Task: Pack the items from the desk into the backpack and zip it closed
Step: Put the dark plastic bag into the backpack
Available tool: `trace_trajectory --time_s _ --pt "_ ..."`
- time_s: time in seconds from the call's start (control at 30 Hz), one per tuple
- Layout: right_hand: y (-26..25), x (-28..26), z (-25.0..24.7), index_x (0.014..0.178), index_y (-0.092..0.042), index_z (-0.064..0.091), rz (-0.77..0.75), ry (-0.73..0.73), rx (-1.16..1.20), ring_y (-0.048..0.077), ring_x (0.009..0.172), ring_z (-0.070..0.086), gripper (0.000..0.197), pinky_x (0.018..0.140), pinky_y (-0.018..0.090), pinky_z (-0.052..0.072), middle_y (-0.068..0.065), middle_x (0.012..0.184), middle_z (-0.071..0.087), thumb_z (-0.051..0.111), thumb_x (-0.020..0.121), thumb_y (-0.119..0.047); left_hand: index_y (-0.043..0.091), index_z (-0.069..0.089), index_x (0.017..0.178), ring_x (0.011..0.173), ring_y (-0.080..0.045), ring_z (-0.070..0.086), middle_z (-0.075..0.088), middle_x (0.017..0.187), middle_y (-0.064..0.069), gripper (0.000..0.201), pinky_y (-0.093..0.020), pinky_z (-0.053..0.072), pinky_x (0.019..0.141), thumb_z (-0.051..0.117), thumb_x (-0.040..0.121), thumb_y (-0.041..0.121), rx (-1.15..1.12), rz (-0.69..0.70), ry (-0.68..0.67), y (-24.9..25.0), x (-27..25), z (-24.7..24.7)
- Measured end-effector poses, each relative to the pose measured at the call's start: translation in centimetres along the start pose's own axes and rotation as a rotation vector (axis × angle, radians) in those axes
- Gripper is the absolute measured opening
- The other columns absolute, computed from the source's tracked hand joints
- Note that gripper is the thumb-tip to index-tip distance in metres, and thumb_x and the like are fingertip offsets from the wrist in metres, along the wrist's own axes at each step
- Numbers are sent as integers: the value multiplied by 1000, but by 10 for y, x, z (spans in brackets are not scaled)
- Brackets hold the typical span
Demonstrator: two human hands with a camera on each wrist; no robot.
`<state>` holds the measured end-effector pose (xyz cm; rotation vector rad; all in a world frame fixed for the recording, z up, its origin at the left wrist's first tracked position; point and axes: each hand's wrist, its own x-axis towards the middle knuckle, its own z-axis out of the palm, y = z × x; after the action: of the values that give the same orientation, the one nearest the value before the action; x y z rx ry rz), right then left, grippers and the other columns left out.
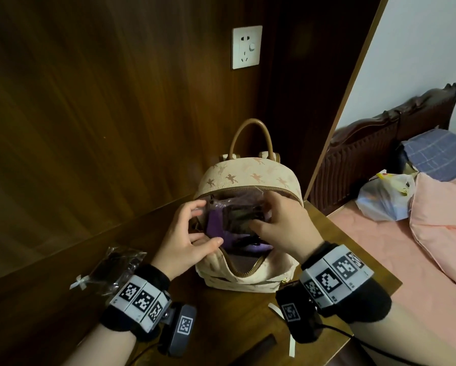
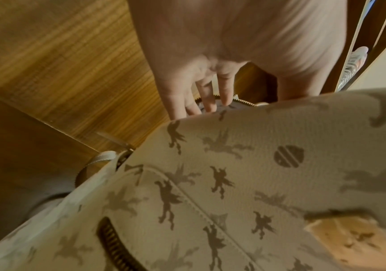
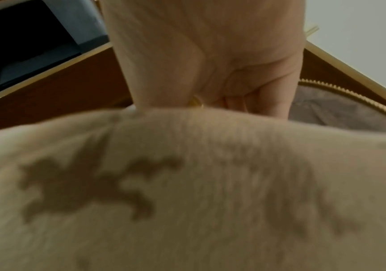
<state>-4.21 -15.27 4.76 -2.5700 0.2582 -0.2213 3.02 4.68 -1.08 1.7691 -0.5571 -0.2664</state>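
Dim desk [image 1: 221, 313]; backpack [image 1: 250, 178] contents unclear.

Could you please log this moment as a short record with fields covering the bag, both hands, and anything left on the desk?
backpack: cream, horse print, upright on the wooden desk, main zipper open
item going in: clear plastic packet with dark and purple contents, at the opening
left hand: at the opening's left edge, fingers curled on the packet
right hand: on the packet from the right
still on desk: another clear packet, left of the backpack
zipped closed: not yet
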Motion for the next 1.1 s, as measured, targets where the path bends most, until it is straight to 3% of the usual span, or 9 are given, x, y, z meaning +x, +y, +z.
trace_trajectory --time_s 0.13,0.2,0.33,0.5,0.63,0.77,0.93,0.97,1.1 --pt "-6 -1 11 111 -11 47 102 74 138 20 96 55 42 72 25 39 1 102 58 65 82 -35 29 40 131 118 16 40 37 137 6 74 -16 52 80 79 71 7 -12 16 -16 0 1 0" --pt "-6 0 20 117 -8 46 185 96 257 20 105 56 50 81 25 41 4 112 60 67 81 -38 29 41 130 118 15 41 38 136 5 74 -16 52 79 81 69 15 -18 17 -28 -1 2 -2" --pt "-3 5 34 122 -14 49 280 -63 216 21 110 59 60 92 35 49 2 119 62 70 76 -46 44 40 122 124 -2 43 39 131 14 74 -20 53 82 76 58 44 38 16 -76 -1 2 -5" --pt "15 8 20 107 -17 65 331 -145 231 18 91 63 35 80 29 49 -1 96 68 63 84 -43 38 42 121 118 4 44 44 129 14 66 -23 49 86 65 61 56 102 4 -97 -5 6 -9" --pt "24 9 30 108 -19 64 366 -87 299 16 96 63 43 87 38 51 -5 102 68 65 78 -49 33 40 128 115 4 46 43 132 17 75 -23 44 92 61 61 63 121 -57 -177 -12 10 -11" --pt "25 10 32 121 -15 49 391 -87 346 16 103 57 57 91 33 47 -5 111 57 69 78 -45 34 41 130 116 4 44 42 132 15 75 -25 43 94 57 63 64 161 -62 -207 -14 12 -11" --pt "27 16 31 101 -22 64 427 -151 556 21 91 66 52 88 43 52 1 97 70 60 68 -63 36 46 121 114 6 47 49 125 15 64 -19 42 90 56 64 63 138 -80 -236 -10 13 -11" --pt "28 17 32 95 -20 64 454 -125 629 25 85 68 50 85 46 54 5 91 71 60 67 -61 35 49 116 110 6 49 51 119 14 59 -20 43 88 55 64 62 144 -68 -230 -9 14 -11" --pt "28 18 33 81 -11 56 508 -69 788 31 71 70 13 77 52 56 12 72 71 58 89 -21 34 54 109 101 0 56 61 104 11 49 -30 45 93 52 68 61 175 -67 -219 -9 13 -11"
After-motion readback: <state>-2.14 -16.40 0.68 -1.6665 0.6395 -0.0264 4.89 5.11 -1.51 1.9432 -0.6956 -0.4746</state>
